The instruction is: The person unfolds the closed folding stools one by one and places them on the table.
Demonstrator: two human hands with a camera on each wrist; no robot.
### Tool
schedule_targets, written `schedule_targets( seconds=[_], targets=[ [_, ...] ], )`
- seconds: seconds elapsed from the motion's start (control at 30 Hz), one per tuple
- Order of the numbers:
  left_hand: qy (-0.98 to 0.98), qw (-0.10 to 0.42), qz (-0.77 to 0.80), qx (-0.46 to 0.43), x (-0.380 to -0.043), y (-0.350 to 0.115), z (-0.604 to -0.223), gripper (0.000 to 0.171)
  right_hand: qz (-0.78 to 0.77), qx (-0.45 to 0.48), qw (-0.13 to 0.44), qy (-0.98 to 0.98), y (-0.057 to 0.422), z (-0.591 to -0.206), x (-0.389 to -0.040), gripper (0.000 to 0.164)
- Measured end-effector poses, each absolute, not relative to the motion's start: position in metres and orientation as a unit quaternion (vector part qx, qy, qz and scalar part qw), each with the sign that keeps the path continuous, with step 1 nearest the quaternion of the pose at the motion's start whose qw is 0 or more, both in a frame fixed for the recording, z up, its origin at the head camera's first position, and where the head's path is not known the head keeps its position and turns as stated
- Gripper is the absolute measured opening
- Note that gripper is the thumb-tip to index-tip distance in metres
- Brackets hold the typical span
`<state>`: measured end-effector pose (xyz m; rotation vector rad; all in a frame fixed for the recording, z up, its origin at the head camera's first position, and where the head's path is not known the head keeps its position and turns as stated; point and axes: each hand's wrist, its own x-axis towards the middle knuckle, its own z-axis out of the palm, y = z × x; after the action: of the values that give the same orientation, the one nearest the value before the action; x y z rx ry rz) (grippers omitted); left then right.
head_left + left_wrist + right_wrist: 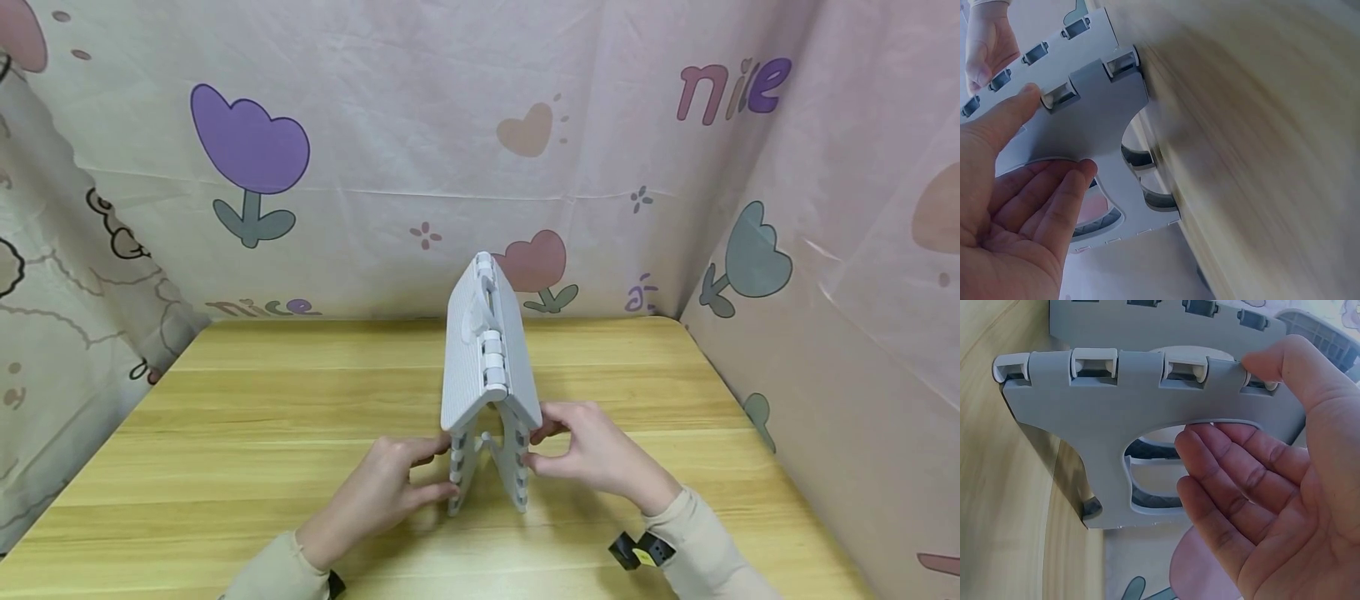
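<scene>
A pale grey folding step stool (492, 350) stands half folded on the table, its hinged top peaked like a roof. My left hand (382, 487) grips the left leg panel. In the left wrist view the thumb lies on the hinged edge, and the fingers reach into the cut-out of the leg panel (1100, 106). On the other side my right hand (588, 450) holds the right leg panel (1097, 419) the same way, thumb on the hinge edge and fingertips at the cut-out. A slot-shaped carrying handle (480, 312) shows along the stool's top ridge.
Wood-grain table top (262, 400) surrounds the stool. A printed cloth (420, 100) with flowers hangs behind it and on both sides. A black device (641, 551) is strapped at the right wrist.
</scene>
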<state>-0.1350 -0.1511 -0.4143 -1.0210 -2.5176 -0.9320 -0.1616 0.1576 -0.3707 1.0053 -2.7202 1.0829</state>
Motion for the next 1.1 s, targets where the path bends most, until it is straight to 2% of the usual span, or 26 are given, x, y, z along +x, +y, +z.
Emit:
schedule_targets(
  seconds=[1.1],
  targets=[
    [-0.866, 0.151, -0.316, -0.357, -0.129, -0.177, -0.412, 0.047, 0.357, 0.35, 0.02, -0.866, 0.167, -0.371, -0.165, 0.03]
  ],
)
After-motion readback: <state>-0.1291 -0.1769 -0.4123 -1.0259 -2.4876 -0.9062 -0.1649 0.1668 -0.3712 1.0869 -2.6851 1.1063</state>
